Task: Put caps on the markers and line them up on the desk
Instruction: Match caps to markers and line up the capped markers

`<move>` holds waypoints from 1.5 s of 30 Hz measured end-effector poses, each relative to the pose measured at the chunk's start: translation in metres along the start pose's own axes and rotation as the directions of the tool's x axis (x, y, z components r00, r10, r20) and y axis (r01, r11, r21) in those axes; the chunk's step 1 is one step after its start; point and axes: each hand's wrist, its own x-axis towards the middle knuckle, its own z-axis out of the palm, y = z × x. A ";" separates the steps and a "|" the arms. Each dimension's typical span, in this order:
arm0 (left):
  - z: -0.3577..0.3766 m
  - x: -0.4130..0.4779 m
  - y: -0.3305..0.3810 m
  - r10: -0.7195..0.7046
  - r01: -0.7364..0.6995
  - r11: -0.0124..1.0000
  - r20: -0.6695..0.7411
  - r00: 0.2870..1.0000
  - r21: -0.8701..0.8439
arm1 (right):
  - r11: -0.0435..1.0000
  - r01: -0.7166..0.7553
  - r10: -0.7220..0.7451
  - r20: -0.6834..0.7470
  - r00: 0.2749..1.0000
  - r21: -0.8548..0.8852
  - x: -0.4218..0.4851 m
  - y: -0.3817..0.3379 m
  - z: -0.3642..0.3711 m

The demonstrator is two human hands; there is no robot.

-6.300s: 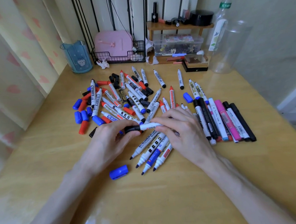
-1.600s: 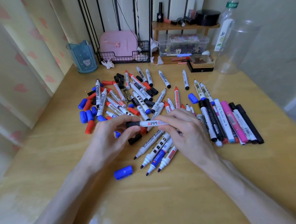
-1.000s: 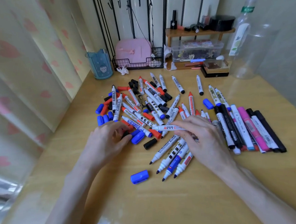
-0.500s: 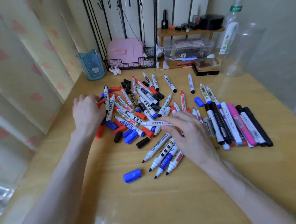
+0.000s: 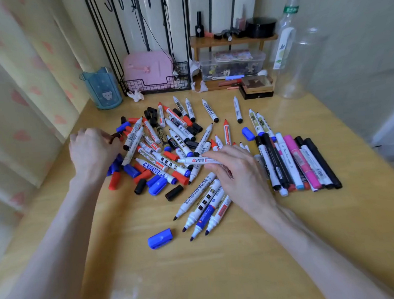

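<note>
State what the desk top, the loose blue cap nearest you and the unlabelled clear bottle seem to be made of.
Desk top: wood or wood-look laminate, glossy; grain streaks, glare. Blue cap: opaque plastic, smooth, slight sheen. Clear bottle: likely plastic, perhaps glass; the wall shows through it.

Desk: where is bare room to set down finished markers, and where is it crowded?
Bare: the near desk between both forearms, this side of the lone blue cap; right of the lined-up row. Crowded: the loose pile between the left hand and right hand, which holds a marker.
</note>
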 end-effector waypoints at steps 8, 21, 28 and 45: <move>-0.025 -0.090 0.026 0.531 -0.215 0.668 0.254 0.809 -0.713 | 0.998 -0.022 0.023 -0.012 1.000 0.060 -0.002 0.006 -0.003; -0.028 -0.108 0.033 0.610 -0.303 0.636 0.221 0.761 -0.710 | 0.997 0.070 -0.070 -0.025 0.997 0.014 -0.002 0.008 -0.005; -0.028 -0.120 0.038 0.636 -0.390 0.629 0.157 0.755 -0.672 | 0.988 0.155 -0.155 0.002 0.988 0.011 -0.004 0.005 -0.011; -0.031 -0.127 0.049 0.708 -0.573 0.561 -0.013 0.706 -0.598 | 0.990 0.135 -0.135 -0.016 0.991 -0.030 -0.009 -0.001 -0.014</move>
